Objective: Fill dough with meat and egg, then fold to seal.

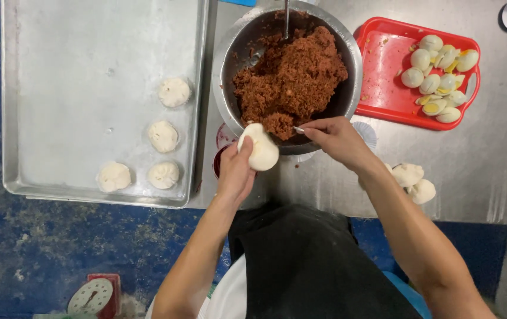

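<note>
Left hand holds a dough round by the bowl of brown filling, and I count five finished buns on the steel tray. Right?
Not quite: the head view shows four buns on the steel tray, not five. The left hand does hold a dough round by the bowl of brown filling.

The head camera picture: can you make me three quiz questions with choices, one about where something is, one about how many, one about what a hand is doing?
1. Where is the red tray of egg pieces?
A. right of the metal bowl
B. on the floor
C. inside the baking tray

2. How many dough buns lie on the baking tray?
A. two
B. four
C. seven

3. What does the left hand do?
A. hangs empty
B. grips a knife
C. holds a dough piece

Answers: 1 A, it sits beside the bowl's right rim. 2 B, four white rounds show. 3 C, fingers cup the dough.
</note>
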